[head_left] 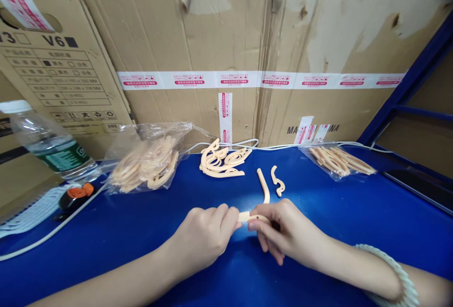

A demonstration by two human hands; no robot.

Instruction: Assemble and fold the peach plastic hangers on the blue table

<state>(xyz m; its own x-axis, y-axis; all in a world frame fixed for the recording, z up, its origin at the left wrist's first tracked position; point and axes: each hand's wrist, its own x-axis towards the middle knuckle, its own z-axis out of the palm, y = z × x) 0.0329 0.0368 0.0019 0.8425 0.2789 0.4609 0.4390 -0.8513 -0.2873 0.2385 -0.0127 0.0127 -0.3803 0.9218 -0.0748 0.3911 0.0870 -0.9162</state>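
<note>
My left hand [208, 231] is closed around one end of a pale wooden piece [244, 216]. From the other side, my right hand [283, 231] pinches a pale wooden piece with a small dark hole [257, 218] between thumb and fingers. The two parts meet between my hands; whether they are joined I cannot tell. Just beyond my right hand lies a bent wooden strip [262, 182], its near end close to my fingers. Beside it rests a small S-shaped wooden piece [279, 184]. Most of what each hand grips is hidden by the fingers.
Curved wooden pieces [221, 172] lie heaped at the back of the blue table [134, 231]. Clear plastic bags of wooden pieces [148, 163] [339, 161] flank them. At left stand a water bottle [58, 144], an orange-and-black object [76, 197] and a white cable [60, 227]. Cardboard [194, 38] walls the back.
</note>
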